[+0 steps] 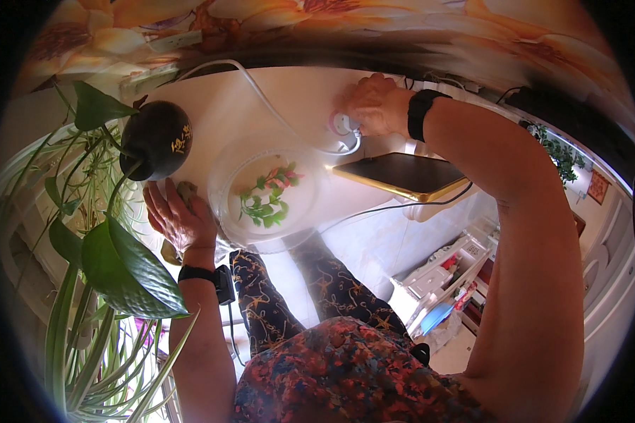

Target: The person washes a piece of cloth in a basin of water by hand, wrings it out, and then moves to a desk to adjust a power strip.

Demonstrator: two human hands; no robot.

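Observation:
My right hand (373,104) is at the far side of a pale tabletop (264,100), beside a round white plug or adapter (343,124) with a white cable (264,95); its fingers are blurred, and what they hold is unclear. My left hand (182,219) rests at the table's left front, fingers spread over a brownish object (187,190), perhaps a cloth, mostly hidden. Just above the left fingers stands a dark round vase (159,140) with yellow characters. Between the hands sits a clear round bowl (227,185) with green and pink leaf sprigs (267,198) showing in it.
A gold-edged dark tablet-like device (402,172) lies at the table's right, near a thin black cable (370,210). Large pothos leaves (129,269) and spider-plant leaves (92,354) crowd the left. Below right is a white shelf unit (428,280). A floral wall (317,21) borders the far side.

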